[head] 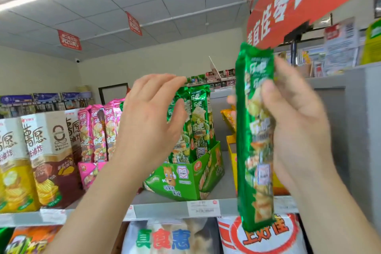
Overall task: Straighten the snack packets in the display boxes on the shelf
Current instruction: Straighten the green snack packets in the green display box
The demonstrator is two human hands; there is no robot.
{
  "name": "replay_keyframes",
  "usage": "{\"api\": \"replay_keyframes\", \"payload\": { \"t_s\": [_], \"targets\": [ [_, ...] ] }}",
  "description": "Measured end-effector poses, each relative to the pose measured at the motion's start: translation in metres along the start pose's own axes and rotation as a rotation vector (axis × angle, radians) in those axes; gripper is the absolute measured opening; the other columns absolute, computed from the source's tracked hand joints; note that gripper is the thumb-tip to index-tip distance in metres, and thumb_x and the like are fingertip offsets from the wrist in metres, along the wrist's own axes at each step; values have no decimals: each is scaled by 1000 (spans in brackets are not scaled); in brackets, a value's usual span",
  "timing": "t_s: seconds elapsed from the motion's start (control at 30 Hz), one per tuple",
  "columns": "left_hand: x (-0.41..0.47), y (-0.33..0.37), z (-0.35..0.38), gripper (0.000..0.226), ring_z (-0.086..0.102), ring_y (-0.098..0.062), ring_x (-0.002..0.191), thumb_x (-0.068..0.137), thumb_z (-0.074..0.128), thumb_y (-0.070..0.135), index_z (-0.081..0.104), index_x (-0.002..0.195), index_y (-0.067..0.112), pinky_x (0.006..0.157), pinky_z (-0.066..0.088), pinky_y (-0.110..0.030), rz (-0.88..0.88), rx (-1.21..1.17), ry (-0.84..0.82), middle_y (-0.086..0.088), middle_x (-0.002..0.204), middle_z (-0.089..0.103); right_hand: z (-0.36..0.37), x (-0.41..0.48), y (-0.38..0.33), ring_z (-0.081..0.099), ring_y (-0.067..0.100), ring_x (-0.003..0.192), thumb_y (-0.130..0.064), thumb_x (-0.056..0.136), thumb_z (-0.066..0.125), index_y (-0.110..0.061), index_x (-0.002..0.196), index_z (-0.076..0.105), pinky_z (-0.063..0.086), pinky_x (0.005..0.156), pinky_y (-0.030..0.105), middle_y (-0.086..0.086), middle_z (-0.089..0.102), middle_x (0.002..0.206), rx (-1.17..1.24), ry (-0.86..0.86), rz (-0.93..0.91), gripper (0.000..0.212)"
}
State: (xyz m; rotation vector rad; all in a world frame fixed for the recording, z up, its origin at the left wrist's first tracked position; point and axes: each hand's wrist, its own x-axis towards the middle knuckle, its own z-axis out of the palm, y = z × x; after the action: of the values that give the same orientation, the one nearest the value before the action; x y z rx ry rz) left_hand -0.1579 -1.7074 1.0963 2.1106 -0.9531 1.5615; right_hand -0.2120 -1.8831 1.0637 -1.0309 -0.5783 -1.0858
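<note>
A green packet (pixel 255 150) stands upright in the right hand (pixel 296 130), fingers curled round it. The left hand (pixel 148 121) fingers, straight and loose, hover at the tops of the boxed packets (pixel 199 121) on the shelf (pixel 165 210).

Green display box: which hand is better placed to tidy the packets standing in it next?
Left, probably. The left hand is open at the tops of the standing green packets in the green display box, while the right hand is gripping a loose green packet out to the box's right.
</note>
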Motion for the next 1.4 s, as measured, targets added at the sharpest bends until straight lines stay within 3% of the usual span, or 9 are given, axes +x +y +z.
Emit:
{"api": "replay_keyframes", "payload": {
  "t_s": [0.2, 0.3, 0.47, 0.57, 0.7, 0.87, 1.0, 1.13, 1.4],
  "targets": [
    [-73, 68, 4, 44, 64, -2, 83, 79, 60, 60, 50, 121, 52, 68, 53, -21, -193, -596, -190, 23, 96, 63, -20, -47, 10, 67, 20, 102, -22, 81, 67, -25, 123, 63, 51, 90, 38, 1, 72, 110, 61, -55, 159, 43],
    [-99, 87, 20, 58, 67, 2, 76, 63, 72, 52, 46, 111, 71, 63, 52, -15, -407, -918, -219, 28, 93, 69, -23, -65, 9, 68, 16, 102, -29, 75, 78, -27, 118, 65, 54, 84, 29, 3, 72, 113, 45, -45, 151, 45],
    [-109, 94, 30, 51, 71, -2, 83, 70, 79, 30, 65, 117, 42, 66, 52, -13, -568, -1229, -139, 10, 96, 76, -40, -89, -1, 61, 15, 120, -53, 83, 59, -40, 125, 61, 45, 102, 42, -6, 67, 124, -109, -112, 330, 44],
    [-103, 95, 29, 39, 70, 3, 82, 77, 69, 24, 68, 99, 56, 65, 51, -10, -561, -1244, -52, 17, 91, 75, -53, -107, -14, 67, -4, 99, -61, 86, 58, -62, 103, 65, 52, 75, 10, -26, 71, 105, -253, -179, 498, 19],
    [-98, 105, 29, 24, 69, -3, 94, 81, 68, 27, 73, 100, 42, 75, 51, -14, -591, -1332, -60, 10, 100, 75, -58, -131, -25, 61, 1, 43, -51, 76, 55, -53, 69, 72, 45, 39, 10, -11, 70, 58, -256, -85, 679, 18],
    [-95, 121, 32, 34, 68, -8, 87, 81, 70, 37, 63, 106, 15, 72, 52, -17, -572, -1281, -38, 3, 97, 73, -75, -156, -13, 61, 24, 46, -86, 71, 41, -50, 115, 62, 51, 48, 29, 14, 69, 67, -439, -195, 500, 61],
    [-81, 120, 32, 25, 59, -8, 70, 82, 66, 32, 65, 96, 10, 64, 47, -21, -687, -1228, 147, 4, 77, 66, -79, -173, -9, 68, 8, 61, -89, 75, 28, -59, 112, 57, 58, 55, 36, -9, 72, 75, -683, -143, 355, 55],
    [-71, 110, 33, 43, 57, -20, 81, 80, 64, 51, 72, 95, 12, 78, 45, -43, -811, -1261, 156, 0, 82, 64, -80, -180, -10, 65, -8, 74, -81, 77, 31, -63, 113, 50, 52, 63, 13, -30, 68, 87, -785, -81, 312, 44],
    [-75, 113, 38, 29, 57, -23, 84, 94, 54, 44, 72, 83, 24, 78, 45, -40, -877, -1298, 146, 1, 83, 58, -79, -173, -24, 66, 18, 61, -66, 61, 65, -47, 102, 64, 52, 54, 21, 4, 72, 81, -322, -136, 600, 46]
  ]
}}
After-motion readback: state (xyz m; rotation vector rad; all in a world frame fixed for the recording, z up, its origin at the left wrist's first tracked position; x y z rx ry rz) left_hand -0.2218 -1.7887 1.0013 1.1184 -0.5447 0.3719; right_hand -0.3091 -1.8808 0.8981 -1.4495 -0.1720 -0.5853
